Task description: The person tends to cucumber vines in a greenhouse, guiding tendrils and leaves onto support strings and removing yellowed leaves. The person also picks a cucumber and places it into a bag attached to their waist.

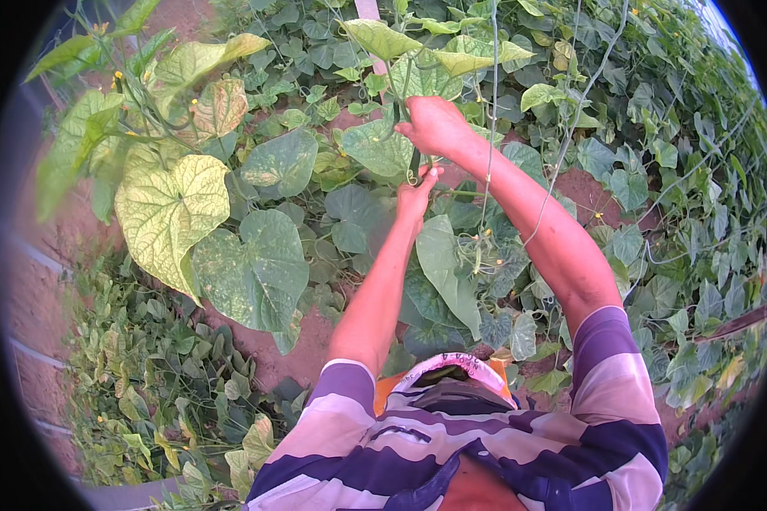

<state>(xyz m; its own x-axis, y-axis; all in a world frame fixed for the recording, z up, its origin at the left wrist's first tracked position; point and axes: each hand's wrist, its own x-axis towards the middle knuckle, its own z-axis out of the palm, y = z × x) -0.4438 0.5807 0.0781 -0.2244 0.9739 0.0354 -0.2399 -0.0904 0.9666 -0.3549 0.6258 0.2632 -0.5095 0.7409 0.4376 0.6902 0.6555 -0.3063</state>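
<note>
In front of me, both my hands are close together at a climbing cucumber vine (406,81). My right hand (439,126) is closed around the vine's upper part, its fingers mostly hidden behind the back of the hand. Just below, my left hand (414,198) is closed with thumb and fingers up against a slim, dark green cucumber (415,162). The cucumber is largely covered by leaves and fingers, so its full length is hidden. A thin curled tendril hangs at the left fingertips. Broad green leaves (379,146) surround both hands.
Thin strings (493,94) hang beside my right forearm. A large yellowed leaf (175,213) stands out at the left. Against my front is an orange and pink container (386,387) with green things inside. Dense vines (690,153) fill the right side; bare soil (43,298) shows at the left.
</note>
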